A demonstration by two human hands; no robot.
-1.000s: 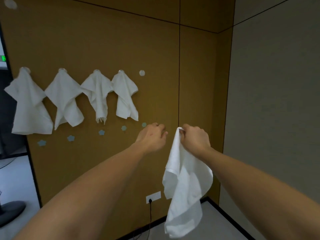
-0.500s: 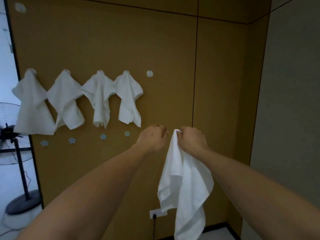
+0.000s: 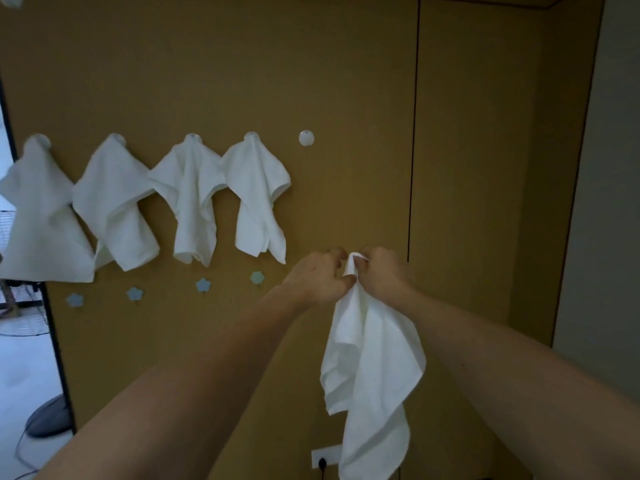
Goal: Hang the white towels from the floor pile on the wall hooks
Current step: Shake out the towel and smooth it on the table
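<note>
You hold the towel [image 3: 370, 368] by a bunched corner in front of the wall [image 3: 346, 81], and it hangs limp toward 6 o'clock, well apart from the floor. Your right hand [image 3: 384, 275] has its fingers curled round that corner, and your left hand [image 3: 318, 277] pinches the same bunch from the 9 o'clock side, so both hands meet on the cloth. Four hung towels [image 3: 256, 202] already drape in a row at 9 to 10 o'clock of your hands, each from its own hook. The free hook [image 3: 306, 138] sits at about 11 o'clock from your hands, just right of that row, and it looks like the place for this one. So I judge four done, one in hand, and the lift onto the hook not yet made; the floor pile is out of view, so how many remain cannot be told. A lower row of small star hooks [image 3: 203, 285] runs at 9 o'clock and stays bare. For room, the wall above your hands is open up to the hook, and the nearest hung towel lies near your left hand, so keep clear of its hem. The corner [image 3: 568, 202] of the room stands at 3 o'clock, well apart, and a socket [image 3: 323, 459] lies low at 6 o'clock behind the cloth.
</note>
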